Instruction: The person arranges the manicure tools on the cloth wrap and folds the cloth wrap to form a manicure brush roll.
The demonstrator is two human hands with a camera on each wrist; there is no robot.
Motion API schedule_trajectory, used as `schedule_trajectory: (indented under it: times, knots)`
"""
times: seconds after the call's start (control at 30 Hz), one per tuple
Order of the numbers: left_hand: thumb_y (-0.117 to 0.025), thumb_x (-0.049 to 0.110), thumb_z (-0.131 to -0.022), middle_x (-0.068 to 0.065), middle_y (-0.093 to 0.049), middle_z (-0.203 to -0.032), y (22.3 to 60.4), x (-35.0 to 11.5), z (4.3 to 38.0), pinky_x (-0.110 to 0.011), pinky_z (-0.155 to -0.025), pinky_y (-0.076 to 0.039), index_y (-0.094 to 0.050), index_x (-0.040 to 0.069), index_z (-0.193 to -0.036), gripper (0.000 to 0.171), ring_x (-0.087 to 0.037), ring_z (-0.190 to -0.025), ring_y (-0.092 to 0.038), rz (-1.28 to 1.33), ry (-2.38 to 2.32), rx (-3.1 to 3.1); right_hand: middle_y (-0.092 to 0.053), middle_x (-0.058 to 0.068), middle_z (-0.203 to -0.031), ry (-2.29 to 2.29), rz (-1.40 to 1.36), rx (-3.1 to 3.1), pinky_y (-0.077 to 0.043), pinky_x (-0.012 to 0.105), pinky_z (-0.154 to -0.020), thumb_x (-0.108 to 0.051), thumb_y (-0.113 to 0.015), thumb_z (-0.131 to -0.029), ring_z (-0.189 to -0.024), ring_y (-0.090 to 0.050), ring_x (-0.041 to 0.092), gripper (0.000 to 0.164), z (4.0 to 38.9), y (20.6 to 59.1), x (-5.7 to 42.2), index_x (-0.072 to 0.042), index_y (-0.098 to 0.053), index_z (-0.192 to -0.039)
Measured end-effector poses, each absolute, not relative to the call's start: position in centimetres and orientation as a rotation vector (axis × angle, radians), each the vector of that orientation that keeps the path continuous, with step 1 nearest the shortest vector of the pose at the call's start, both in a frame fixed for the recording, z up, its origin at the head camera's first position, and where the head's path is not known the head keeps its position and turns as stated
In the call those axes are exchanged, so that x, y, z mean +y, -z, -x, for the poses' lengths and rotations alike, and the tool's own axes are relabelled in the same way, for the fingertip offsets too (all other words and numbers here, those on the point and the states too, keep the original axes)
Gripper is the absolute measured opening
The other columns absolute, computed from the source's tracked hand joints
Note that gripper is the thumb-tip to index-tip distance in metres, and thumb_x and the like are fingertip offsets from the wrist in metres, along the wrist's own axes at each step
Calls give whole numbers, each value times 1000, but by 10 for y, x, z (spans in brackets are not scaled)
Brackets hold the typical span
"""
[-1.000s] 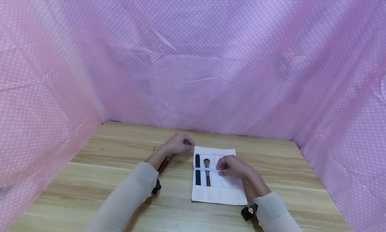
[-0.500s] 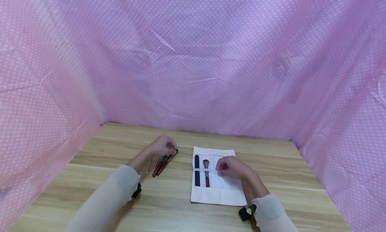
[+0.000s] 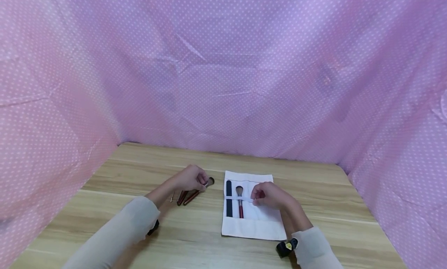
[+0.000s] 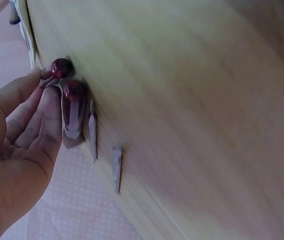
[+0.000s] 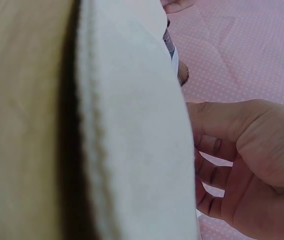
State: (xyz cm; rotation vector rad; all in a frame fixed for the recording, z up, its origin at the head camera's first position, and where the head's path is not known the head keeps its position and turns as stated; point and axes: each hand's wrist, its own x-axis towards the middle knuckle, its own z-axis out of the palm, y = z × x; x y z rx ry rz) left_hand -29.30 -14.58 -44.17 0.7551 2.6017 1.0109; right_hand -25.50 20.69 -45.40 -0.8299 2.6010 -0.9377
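Note:
My left hand [image 3: 191, 178] pinches a makeup brush [image 3: 210, 182] near its bristle end, with its dark red handle slanting down toward me. In the left wrist view the round red handle end [image 4: 61, 68] shows past my thumb and fingers. A second red-handled brush [image 3: 181, 198] lies beside it on the table. My right hand [image 3: 270, 195] is over the white brush pouch [image 3: 253, 229], its thumb and fingers pinching the white elastic band [image 3: 247, 199]. In the right wrist view those fingertips are hidden behind the pouch's edge. A black flat strip [image 3: 229, 199] and a fluffy brush [image 3: 240, 202] sit under the band.
Thin small tools [image 4: 117, 169] lie on the wooden table [image 3: 195, 242] left of the brushes. A pink dotted cloth [image 3: 223, 86] hangs around the table's back and sides. The pouch lies flat, right of centre.
My left hand has moved left from the pouch's upper corner to the loose brushes, taken hold of one and shifted it slightly right. The right hand stays at the band.

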Motion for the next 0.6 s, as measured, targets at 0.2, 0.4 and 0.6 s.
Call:
schedule_trajectory:
  times: [0.2, 0.4, 0.6]
  knots:
    - [-88, 14, -81, 3, -67, -87, 444, -134, 290, -28, -79, -55, -72, 4, -107, 32, -10, -83, -62, -753, -946, 2625, -60, -7, -76, 952, 847, 2596, -47, 24, -64, -2, -80, -87, -72, -53, 9, 15, 255, 454, 208, -13, -70, -86]
    - [-89, 12, -79, 4, -67, -84, 447, -128, 289, -26, -76, -54, -72, 5, -104, 30, -9, -79, -62, -767, -927, 2626, -61, -4, -76, 968, 838, 2584, -48, 23, -64, -2, -79, -87, -72, -54, 8, 13, 254, 452, 208, -11, -70, -86]
    - [-87, 9, -81, 5, -68, -83, 446, -126, 290, -25, -75, -55, -74, 5, -101, 24, -9, -79, -64, -789, -1001, 2566, -61, -3, -76, 984, 843, 2575, -47, 23, -64, -1, -79, -87, -71, -54, 9, 13, 256, 453, 207, -10, -70, -86]
